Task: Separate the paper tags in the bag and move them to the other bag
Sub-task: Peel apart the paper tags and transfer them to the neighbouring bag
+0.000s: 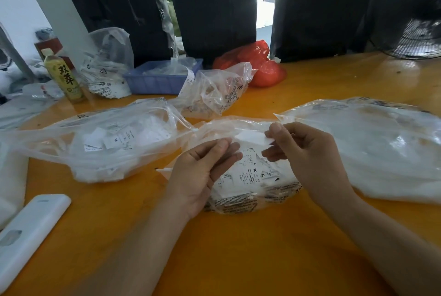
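While held over the middle clear bag (241,190) on the orange table (238,248), seen from the head camera: right hand (307,152) pinching a white paper tag (253,139) between thumb and fingers; left hand (205,167) palm up, fingers relaxed and loosely spread, fingertips close to the tag's left end, perhaps touching it, hard to tell through the blur. More printed tags inside the middle bag beneath both hands. To the left, a second clear bag (95,143) with loose tags. To the right, a large white-filled bag (381,150). Farther back: blue tray (157,81), red bag (262,66), bottle (63,76). White remote (28,231) at lower left.
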Motion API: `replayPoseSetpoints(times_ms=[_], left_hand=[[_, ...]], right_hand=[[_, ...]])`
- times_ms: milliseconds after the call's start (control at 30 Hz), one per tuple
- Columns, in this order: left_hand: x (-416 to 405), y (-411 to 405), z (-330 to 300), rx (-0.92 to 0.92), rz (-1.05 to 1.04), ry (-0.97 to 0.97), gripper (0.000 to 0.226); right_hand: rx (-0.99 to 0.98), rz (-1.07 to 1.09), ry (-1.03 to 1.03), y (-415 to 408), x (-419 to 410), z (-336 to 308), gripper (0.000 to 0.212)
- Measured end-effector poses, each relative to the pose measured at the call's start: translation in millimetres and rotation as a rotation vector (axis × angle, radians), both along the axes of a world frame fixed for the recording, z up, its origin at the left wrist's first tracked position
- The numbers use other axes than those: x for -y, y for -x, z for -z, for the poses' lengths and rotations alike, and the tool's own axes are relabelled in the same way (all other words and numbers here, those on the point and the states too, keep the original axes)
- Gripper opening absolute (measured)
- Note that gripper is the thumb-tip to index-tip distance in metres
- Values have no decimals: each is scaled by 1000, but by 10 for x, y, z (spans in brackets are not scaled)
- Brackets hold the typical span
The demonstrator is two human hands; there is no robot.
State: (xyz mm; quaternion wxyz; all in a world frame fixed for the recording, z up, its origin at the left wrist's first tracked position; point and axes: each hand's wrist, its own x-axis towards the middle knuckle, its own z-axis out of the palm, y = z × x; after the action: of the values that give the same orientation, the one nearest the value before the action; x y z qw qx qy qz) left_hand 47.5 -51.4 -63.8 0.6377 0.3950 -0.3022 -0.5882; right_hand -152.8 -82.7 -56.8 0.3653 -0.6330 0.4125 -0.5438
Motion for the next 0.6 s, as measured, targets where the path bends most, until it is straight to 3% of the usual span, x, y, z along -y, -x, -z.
replayPoseSetpoints(times_ms=[67,233,367,467,600], left_hand=[[-11,15,8,33,9,0,20],[-20,19,24,80,17,11,34],[-5,16,29,95,-4,19,27],[-6,4,37,154,-3,39,29],[-8,-16,47,98,-3,39,25]], right_hand=[[-24,35,-10,-2,33,36,11],[-47,64,-27,37,83,78,32],[-65,84,1,33,83,79,16],[-88,79,83,22,57,52,17],[-48,10,128,27,-7,22,10]])
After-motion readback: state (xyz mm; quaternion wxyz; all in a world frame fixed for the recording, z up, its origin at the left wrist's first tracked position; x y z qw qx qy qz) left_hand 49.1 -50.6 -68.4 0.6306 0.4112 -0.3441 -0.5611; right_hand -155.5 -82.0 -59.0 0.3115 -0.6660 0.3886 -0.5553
